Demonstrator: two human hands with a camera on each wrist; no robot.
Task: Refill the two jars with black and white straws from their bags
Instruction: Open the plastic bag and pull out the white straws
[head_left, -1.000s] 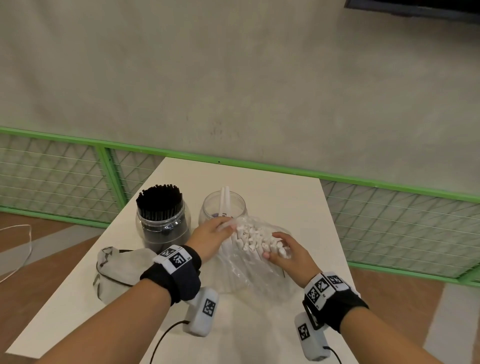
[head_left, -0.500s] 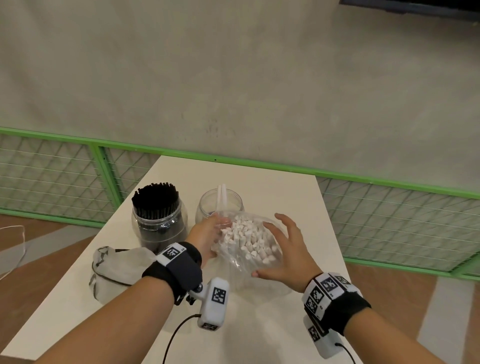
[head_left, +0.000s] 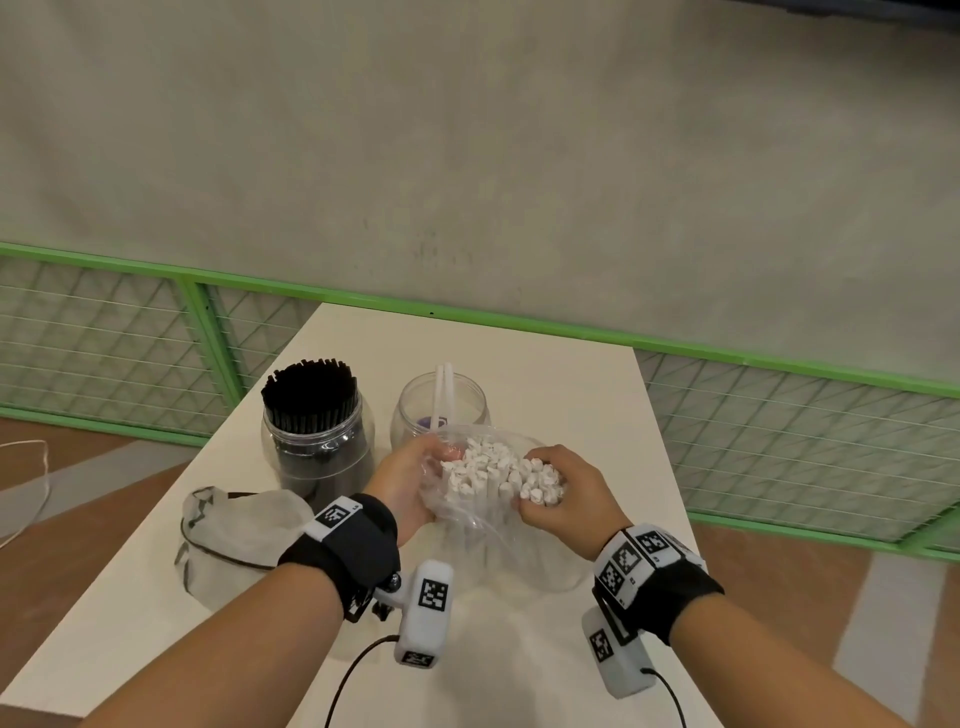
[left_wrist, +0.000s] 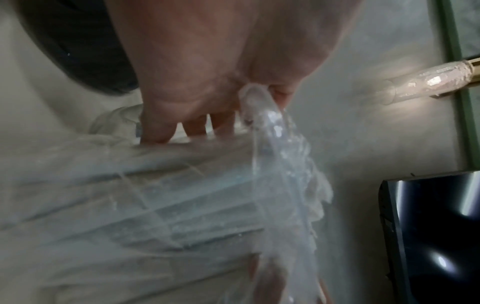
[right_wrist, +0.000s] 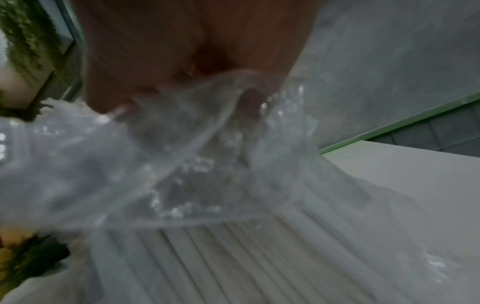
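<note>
A clear plastic bag (head_left: 467, 519) of white straws (head_left: 493, 470) stands upright on the white table (head_left: 545, 384), mouth up. My left hand (head_left: 410, 480) grips the bag's left side, plastic bunched between thumb and fingers (left_wrist: 255, 115). My right hand (head_left: 558, 493) curls round the right part of the straw bundle, through the plastic (right_wrist: 207, 144) in the right wrist view. Behind the bag stands a clear jar (head_left: 441, 410) with one or two white straws in it. To its left a second jar (head_left: 317, 431) is packed with black straws (head_left: 310, 387).
An empty crumpled bag (head_left: 239, 540) lies on the table at the left, in front of the black-straw jar. A green mesh fence (head_left: 779, 426) runs behind the table and down its sides. The table's right edge is close to my right wrist.
My right hand, spread flat against the bag half a second ago, has closed round the straw tops. My left hand has kept hold of the bag's left side.
</note>
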